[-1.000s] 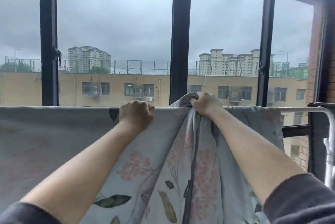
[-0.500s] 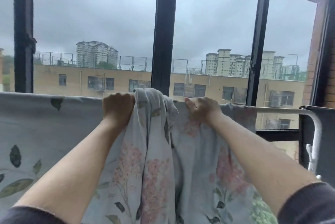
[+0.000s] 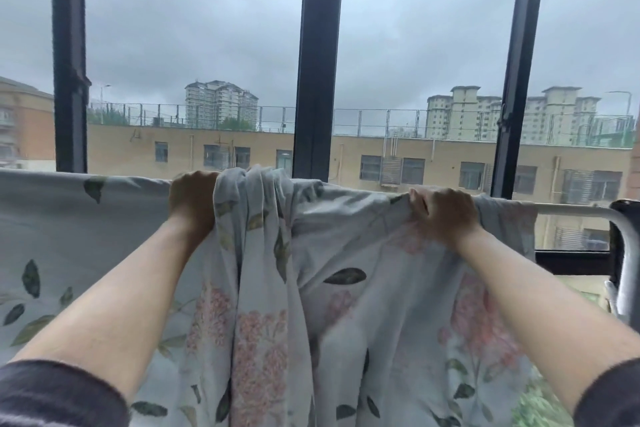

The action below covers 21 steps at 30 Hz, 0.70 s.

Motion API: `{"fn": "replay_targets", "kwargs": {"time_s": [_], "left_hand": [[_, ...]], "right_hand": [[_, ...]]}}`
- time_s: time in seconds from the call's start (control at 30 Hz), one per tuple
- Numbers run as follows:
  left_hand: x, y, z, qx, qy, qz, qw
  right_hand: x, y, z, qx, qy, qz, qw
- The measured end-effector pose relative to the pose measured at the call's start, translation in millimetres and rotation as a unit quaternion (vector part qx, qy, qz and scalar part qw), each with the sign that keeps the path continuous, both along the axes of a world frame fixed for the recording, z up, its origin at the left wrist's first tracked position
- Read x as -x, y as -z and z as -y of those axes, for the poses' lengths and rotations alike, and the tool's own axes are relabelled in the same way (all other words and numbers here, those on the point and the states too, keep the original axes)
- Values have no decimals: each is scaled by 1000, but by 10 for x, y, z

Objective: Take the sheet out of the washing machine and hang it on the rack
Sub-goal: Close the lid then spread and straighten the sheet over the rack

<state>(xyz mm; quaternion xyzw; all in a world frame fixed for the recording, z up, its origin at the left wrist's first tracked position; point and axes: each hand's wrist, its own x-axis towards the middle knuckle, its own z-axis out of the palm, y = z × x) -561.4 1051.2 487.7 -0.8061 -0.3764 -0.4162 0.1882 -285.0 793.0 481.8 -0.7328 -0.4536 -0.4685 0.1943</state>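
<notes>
change: right hand (image 3: 445, 215) has slid right along the rack (image 3: 571, 209) over the last second; it was tight up against the left hand (image 3: 192, 200), now well apart from it.
change 2: the stretch of sheet (image 3: 346, 305) between the hands is pulled out flatter along the rail; the thick clump once under the right hand now sits just beside the left.
left hand: barely moved, gripping the top edge at the rail, fingers curled over it, tips hidden behind the cloth.
right hand: fingers (image 3: 420, 200) curled and pinching the sheet's top edge against the rail.
meaning for task: sheet is out of the machine and already over the rack; judged to be the spreading stage, nearly done. Bunch (image 3: 263, 191) by the left hand not yet smoothed, a short run of bare rail left at the right end.
sheet location: draped over the top rail in front of the window frame (image 3: 315, 63), hanging down toward the person.
sheet look: pale grey-blue, pink flower clusters, dark green leaves; flat on the far left, deep vertical folds in the middle, looser wrinkles under the right hand. Lower hem out of view.
</notes>
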Motion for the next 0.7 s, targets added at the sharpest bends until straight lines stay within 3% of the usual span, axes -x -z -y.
{"fn": "replay_targets", "kwargs": {"time_s": [0.2,0.4,0.6,0.7], "left_hand": [[-12,-44,-25,-11,-23,-46,999],[74,-19,-44,-33,9,-59,998],[183,-13,-138,-35,55,-30,997],[139,0,-193,-22,67,25,997]], "right_hand": [[67,-118,3,38,27,-72,996],[899,-201,-914,125,-97,-71,985],[788,-222,-956,-2,-151,-132,980],[355,-234,-631,-51,-63,-154,985]]}}
